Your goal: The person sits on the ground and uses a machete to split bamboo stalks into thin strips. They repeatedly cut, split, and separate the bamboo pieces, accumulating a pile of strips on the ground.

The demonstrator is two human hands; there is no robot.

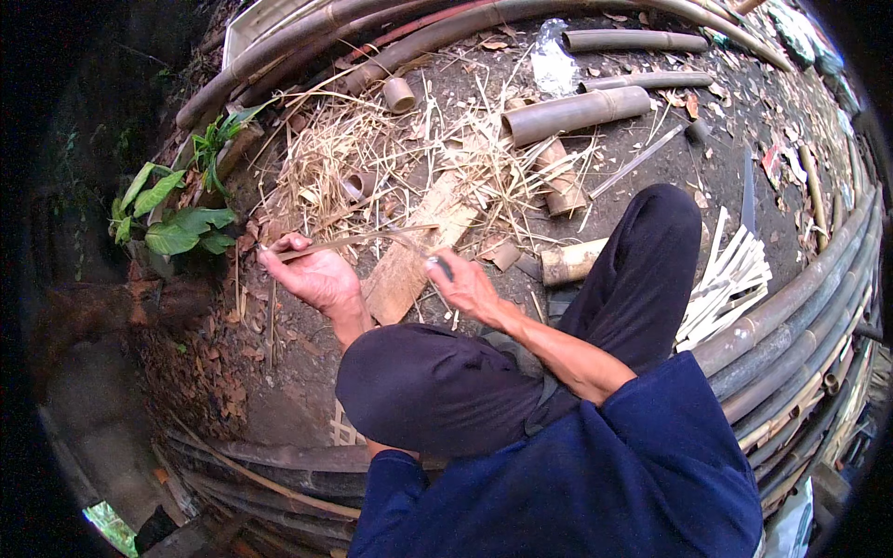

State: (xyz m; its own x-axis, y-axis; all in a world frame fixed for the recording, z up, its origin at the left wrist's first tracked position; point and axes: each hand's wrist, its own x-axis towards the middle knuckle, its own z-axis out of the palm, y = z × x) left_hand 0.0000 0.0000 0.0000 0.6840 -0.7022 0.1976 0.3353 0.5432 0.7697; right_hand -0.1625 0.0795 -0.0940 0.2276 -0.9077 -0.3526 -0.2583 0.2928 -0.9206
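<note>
Work in hand: shaving a thin bamboo strip (358,240) with a blade, done seated over the dirt ground (279,372).
Left hand (312,274): clenched on the near end of the bamboo strip, thumb and fingers pinching it.
Right hand (465,284): clenched around a dark knife handle (445,270); the blade itself is too small to make out.
Strip position: held in the air between both hands, above a flat wooden board (414,256) that lies on the ground just ahead of the raised knee (419,381).
Hazard, cut: the left hand sits in line with the strip; a slip of the blade along the grain could likely reach those fingers.
Hazard, breakage: the strip looks thin and bowed; uneven pull could probably snap or split it.
Hazard, splinters: bare skin on raw bamboo edges may take slivers.
Hazard, footing: loose shavings (344,149), cut bamboo tubes (577,112) and a pile of pale split slats (730,284) lie close around; a shifted leg could scatter them.
</note>
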